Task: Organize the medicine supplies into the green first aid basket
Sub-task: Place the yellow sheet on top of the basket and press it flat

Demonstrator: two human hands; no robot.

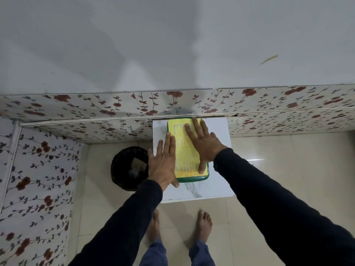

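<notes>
The green first aid basket (192, 179) stands on a small white marble-patterned table (215, 181). A yellow printed paper (184, 150) lies flat across the basket's top and hides what is inside. My left hand (163, 162) rests flat along the basket's left side, fingers together, thumb at the near left corner. My right hand (203, 143) lies palm down on the paper, fingers spread, thumb reaching to the near right part of the sheet. Neither hand grips anything.
A black woven waste bin (126, 167) with scraps inside stands on the tiled floor left of the table. Floral-papered walls run behind and to the left. My bare feet (203, 225) are just in front of the table.
</notes>
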